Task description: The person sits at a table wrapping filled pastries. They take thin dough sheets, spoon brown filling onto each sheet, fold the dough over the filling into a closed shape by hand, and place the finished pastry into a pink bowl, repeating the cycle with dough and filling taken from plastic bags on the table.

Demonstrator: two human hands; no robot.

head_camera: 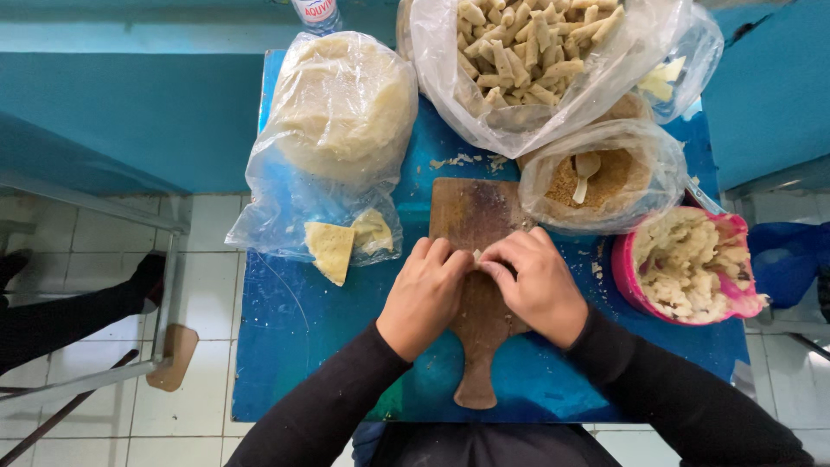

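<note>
— What is the person doing now, can you see?

— Both hands are on the wooden board (474, 227), on the blue table (285, 329). The left hand (424, 294) and the right hand (536, 281) are close together, fingers curled down, and they pinch a small pale piece of dough (476, 255) between the fingertips. Only a little of it shows; the rest is hidden under the fingers.

— So which step is it?

— I think it is the rolling or folding of one piece. A bag of finished rolls (527, 52) stands at the far side, touching the bag of brown crumbs (605, 177) with a spoon in it. So I judge this piece is not finished yet.

— And the material, where is it?

— The pink bowl of white filling (687, 264) is just beside the right hand. The bag of round thin sheets (341, 112) lies left of the board, with two cut pieces near the left hand.

— What does the next move need?

— In my opinion, even pressure from both hands, so the thin sheet closes tight and does not tear.
</note>
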